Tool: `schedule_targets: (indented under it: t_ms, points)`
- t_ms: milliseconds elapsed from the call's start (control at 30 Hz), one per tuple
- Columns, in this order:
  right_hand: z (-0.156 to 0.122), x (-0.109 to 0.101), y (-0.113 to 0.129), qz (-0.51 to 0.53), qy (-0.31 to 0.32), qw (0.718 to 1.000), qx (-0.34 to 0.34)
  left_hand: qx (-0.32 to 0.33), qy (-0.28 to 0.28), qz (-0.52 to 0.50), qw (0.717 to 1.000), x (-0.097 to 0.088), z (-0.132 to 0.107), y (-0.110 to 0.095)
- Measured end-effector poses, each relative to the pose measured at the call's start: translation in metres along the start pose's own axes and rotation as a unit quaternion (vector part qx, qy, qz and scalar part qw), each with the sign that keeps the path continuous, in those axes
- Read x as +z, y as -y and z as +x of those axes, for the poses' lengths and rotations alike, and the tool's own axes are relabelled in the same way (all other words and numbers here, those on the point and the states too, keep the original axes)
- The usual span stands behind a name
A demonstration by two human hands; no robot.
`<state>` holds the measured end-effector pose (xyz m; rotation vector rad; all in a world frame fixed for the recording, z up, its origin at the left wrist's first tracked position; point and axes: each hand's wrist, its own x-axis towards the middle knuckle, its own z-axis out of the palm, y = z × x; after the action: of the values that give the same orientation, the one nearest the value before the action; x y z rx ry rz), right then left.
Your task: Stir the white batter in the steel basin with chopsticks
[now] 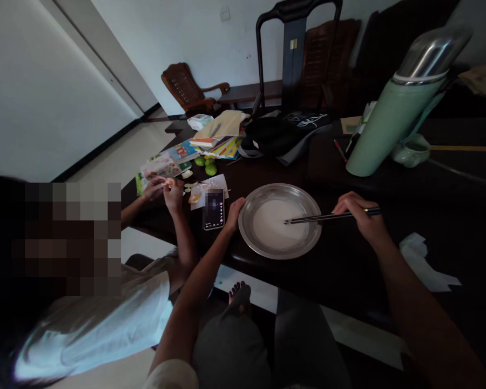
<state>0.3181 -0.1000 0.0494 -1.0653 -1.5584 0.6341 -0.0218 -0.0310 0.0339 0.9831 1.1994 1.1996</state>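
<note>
A round steel plate (249, 237) with pale white liquid in it sits on the dark table (348, 270) in front of me. My left hand (234, 212) rests against the plate's left rim, fingers curled on the edge. My right hand (358, 213) is closed on a pair of dark chopsticks (319, 218) whose tips reach over the liquid. A phone (214, 209) lies just left of my left hand.
A person in a white shirt (105, 324) sits at my left; their hands (164, 189) peel something small over paper scraps. Green limes (208, 165), books, a black bag (269, 135), a green thermos (392, 108) and a crumpled tissue (423, 265) lie around.
</note>
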Motion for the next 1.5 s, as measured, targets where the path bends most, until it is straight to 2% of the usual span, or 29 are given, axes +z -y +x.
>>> schedule_targets:
  t_ms: [133,333,500,600,700,867,967,1067,1233,1300,1433,1500]
  points:
    - [-0.001,0.009,0.002,-0.011,0.065,0.998,-0.005,-0.002,0.000,-0.007,1.000,0.000,0.000,0.000]
    - [-0.002,0.005,0.000,-0.005,-0.002,1.000,0.014,-0.004,-0.001,-0.006,1.000,0.000,-0.001,-0.001]
    - [-0.002,0.011,0.000,-0.008,0.068,0.998,0.006,-0.005,-0.003,0.002,1.000,0.000,0.001,0.000]
    - [-0.001,0.010,0.000,-0.023,0.018,1.000,0.001,-0.008,-0.003,0.006,1.000,-0.001,0.001,0.000]
    - [-0.001,0.007,0.001,0.006,-0.027,1.000,0.007,0.001,0.004,0.011,1.000,-0.002,0.000,0.001]
    - [0.000,0.015,0.004,-0.015,0.051,0.999,0.003,0.018,0.012,0.022,1.000,-0.005,-0.001,-0.001]
    - [0.000,0.013,0.002,-0.032,0.018,0.999,0.002,0.011,0.009,0.015,1.000,-0.006,-0.001,0.000]
    - [0.000,0.008,0.001,-0.005,-0.020,1.000,0.003,0.002,0.007,0.007,1.000,-0.008,0.000,0.001]
    - [0.002,0.017,0.006,-0.016,0.061,0.998,-0.003,-0.006,0.007,0.007,1.000,-0.009,0.001,0.002]
    - [0.003,0.017,0.006,-0.032,0.049,0.998,-0.007,-0.001,0.007,0.006,1.000,-0.009,0.001,0.002]
    - [0.003,0.008,0.005,-0.017,-0.025,1.000,0.009,0.003,0.010,0.007,1.000,-0.009,0.000,0.001]
    - [0.002,0.008,0.006,-0.003,-0.002,1.000,0.014,0.002,0.011,0.007,1.000,-0.008,0.000,0.000]
